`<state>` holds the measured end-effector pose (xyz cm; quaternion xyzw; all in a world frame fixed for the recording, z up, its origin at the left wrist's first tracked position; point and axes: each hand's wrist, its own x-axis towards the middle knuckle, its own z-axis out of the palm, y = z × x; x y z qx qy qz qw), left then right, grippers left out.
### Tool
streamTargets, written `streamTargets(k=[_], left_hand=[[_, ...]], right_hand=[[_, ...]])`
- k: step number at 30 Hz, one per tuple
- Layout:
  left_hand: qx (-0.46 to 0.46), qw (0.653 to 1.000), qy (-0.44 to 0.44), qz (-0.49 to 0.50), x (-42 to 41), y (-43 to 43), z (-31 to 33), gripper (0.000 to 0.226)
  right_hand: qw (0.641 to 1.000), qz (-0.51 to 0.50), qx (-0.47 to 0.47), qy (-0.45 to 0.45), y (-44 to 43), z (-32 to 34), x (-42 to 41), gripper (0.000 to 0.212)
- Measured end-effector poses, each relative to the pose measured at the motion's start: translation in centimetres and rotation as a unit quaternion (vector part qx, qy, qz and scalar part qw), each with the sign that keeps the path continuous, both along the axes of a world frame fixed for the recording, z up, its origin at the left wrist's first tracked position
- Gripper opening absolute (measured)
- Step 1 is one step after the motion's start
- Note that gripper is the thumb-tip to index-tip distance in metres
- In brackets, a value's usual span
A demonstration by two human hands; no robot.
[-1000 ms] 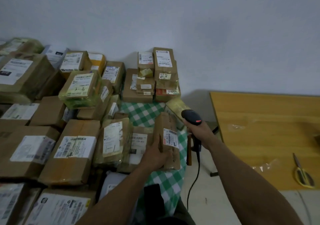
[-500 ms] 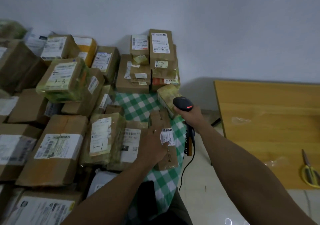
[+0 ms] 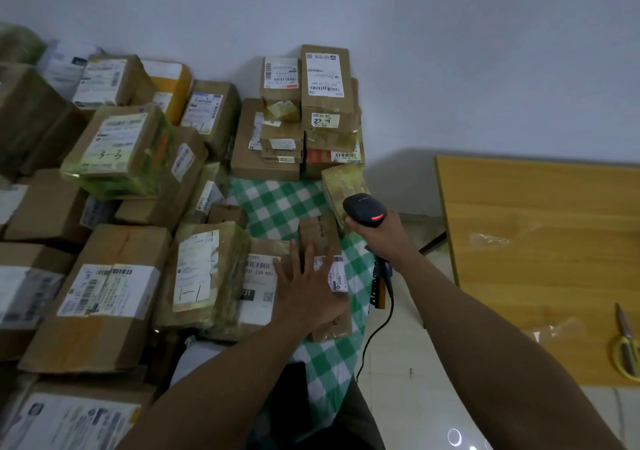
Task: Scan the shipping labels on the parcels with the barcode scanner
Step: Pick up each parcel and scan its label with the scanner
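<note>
The left hand (image 3: 308, 293) is wide open, in the middle of the frame. Its fingers are straight and spread out. It lies flat, palm down, on a small parcel (image 3: 320, 238), a long, thin brown cardboard box. A white label (image 3: 337, 273) with black bars peeks out just right of the hand.

The right hand (image 3: 381, 238) is curled tight round the handle of the barcode scanner (image 3: 363, 207). The scanner is black, round and smooth on top, with a little red light glowing. It is just to the right of the small parcel. A thin black cord (image 3: 377, 332) hangs down from it.

The small parcel lies on a green and white checked cloth (image 3: 277, 203). Many more parcels (image 3: 104, 297) fill the left side of the frame. They are brown boxes with white paper labels, and some are wrapped in shiny tape.

At the right is a smooth wooden surface (image 3: 536, 241), with yellow scissors (image 3: 627, 352) at the lower right.
</note>
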<state>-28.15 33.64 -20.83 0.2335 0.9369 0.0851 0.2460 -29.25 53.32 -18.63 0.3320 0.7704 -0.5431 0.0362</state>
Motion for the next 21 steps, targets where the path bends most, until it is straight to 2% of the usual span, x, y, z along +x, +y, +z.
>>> streamTargets(k=[2, 4, 6, 8, 10, 12, 14, 16, 19, 21], left_hand=[[-0.019, 1.000, -0.024, -0.004, -0.1, -0.1, 0.2, 0.106], [-0.033, 0.999, -0.043, -0.002, -0.2, -0.2, 0.4, 0.110], [0.014, 0.998, -0.055, 0.001, -0.7, -0.1, 0.9, 0.110], [0.124, 0.991, -0.042, 0.032, -2.1, 0.8, 1.4, 0.089], [0.238, 0.960, -0.079, 0.122, -4.3, 2.3, 2.3, 0.048], [0.304, 0.914, -0.144, 0.227, -6.3, 4.0, 3.9, 0.039], [0.302, 0.898, -0.188, 0.260, -8.1, 5.5, 5.1, 0.048], [0.272, 0.901, -0.216, 0.260, -9.5, 6.4, 5.7, 0.050], [0.220, 0.902, -0.263, 0.261, -10.9, 7.2, 4.9, 0.037], [0.196, 0.900, -0.286, 0.265, -11.8, 7.5, 1.7, 0.040]], right_hand=[[1.000, 0.001, 0.012, -0.011, 0.3, -1.9, -0.1, 0.097], [1.000, -0.010, 0.014, -0.015, -0.3, -1.8, 0.1, 0.094], [1.000, -0.023, 0.016, -0.007, -0.8, -1.0, 0.3, 0.088], [0.999, -0.046, 0.010, 0.021, -0.6, -0.8, 0.1, 0.062], [0.996, -0.078, -0.019, 0.045, -0.3, -0.4, 0.1, 0.033], [0.993, -0.102, -0.034, 0.057, 0.3, -0.3, 0.0, 0.037], [0.990, -0.119, -0.028, 0.067, 1.0, -0.4, -0.2, 0.056], [0.990, -0.128, -0.018, 0.062, 1.5, -0.3, -0.8, 0.063], [0.993, -0.109, -0.009, 0.040, 1.9, 0.6, -1.6, 0.056], [0.994, -0.103, -0.023, 0.034, 1.6, 1.4, -1.9, 0.049]])
